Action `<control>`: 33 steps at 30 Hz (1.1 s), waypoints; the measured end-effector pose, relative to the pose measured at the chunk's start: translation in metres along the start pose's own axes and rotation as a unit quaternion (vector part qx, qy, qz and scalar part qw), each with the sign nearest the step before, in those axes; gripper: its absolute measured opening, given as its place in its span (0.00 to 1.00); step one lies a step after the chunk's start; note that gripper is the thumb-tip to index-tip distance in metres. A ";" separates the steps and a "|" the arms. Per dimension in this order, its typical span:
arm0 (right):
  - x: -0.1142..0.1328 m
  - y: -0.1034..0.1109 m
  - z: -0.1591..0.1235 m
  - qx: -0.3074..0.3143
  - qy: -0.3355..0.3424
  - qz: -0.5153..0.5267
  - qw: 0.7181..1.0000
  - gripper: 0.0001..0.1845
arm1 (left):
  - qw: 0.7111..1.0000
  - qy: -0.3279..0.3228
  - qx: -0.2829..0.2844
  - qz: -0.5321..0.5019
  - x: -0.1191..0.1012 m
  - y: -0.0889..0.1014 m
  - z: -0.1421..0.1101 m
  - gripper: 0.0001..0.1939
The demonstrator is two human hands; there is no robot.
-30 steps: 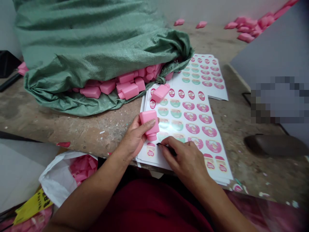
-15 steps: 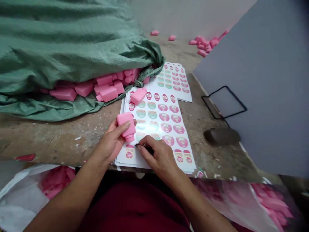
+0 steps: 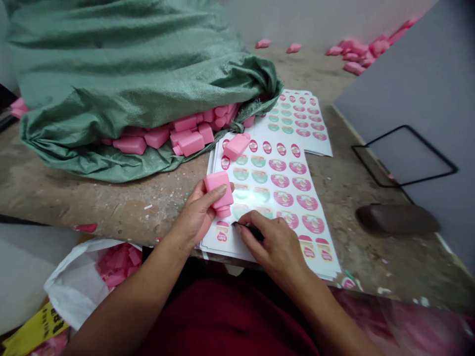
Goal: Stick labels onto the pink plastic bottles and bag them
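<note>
My left hand (image 3: 198, 212) is closed around a small pink plastic bottle (image 3: 218, 187), thumb across its flat face. The bottle's neck points down toward me, over the left side of a white sticker sheet (image 3: 237, 245). In my right hand (image 3: 278, 242), thumb and forefinger pinch a thin black pointed tool (image 3: 257, 232), its kind partly hidden by the fingers. Its tip is close to the sheet, just right of a small pink and yellow sticker (image 3: 222, 233). Another pink bottle (image 3: 236, 147) lies on the sheet's upper left corner.
A green woven sack (image 3: 148, 89) spills several pink bottles at the left. A second sticker sheet (image 3: 319, 146) lies behind. To the right are a grey panel (image 3: 426, 99), a black wire frame (image 3: 406, 127) and a dark oblong object (image 3: 397, 220). A white bag (image 3: 70, 277) of pink pieces sits below the table.
The camera has turned left, so the scene sits further right. Both hands keep nearly the same place over the sheet, still holding the bottle and the black tool.
</note>
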State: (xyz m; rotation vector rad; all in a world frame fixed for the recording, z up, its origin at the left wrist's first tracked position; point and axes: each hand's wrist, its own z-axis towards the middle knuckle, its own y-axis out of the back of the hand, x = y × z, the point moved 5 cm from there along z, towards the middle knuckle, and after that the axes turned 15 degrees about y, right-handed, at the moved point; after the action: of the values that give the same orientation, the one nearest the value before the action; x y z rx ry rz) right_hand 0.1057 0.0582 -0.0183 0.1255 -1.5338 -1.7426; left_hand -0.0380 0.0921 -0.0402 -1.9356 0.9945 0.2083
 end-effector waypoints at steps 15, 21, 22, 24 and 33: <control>0.013 -0.007 0.006 -0.042 0.046 -0.114 0.992 0.14 | 1.000 0.004 -0.003 -0.011 0.000 -0.002 -0.001 0.14; -0.003 -0.006 0.003 -0.018 -0.109 0.164 0.980 0.14 | 1.000 0.003 -0.025 0.011 -0.001 -0.001 -0.001 0.14; -0.006 -0.004 0.002 -0.020 -0.136 0.249 0.959 0.16 | 0.999 0.002 -0.028 0.021 -0.001 -0.001 0.000 0.15; -0.007 0.004 -0.001 -0.031 -0.171 0.378 0.909 0.17 | 0.998 -0.006 -0.032 0.048 -0.002 -0.002 -0.001 0.17; -0.014 0.034 -0.001 -0.114 -0.197 0.404 0.886 0.13 | 0.993 0.073 0.017 0.092 0.009 -0.022 -0.037 0.30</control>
State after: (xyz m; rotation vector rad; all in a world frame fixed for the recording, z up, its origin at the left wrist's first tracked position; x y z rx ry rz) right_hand 0.1327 0.0673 0.0051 -0.9171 -1.3362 -1.2672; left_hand -0.0255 0.0629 -0.0095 -1.8493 1.2672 0.1532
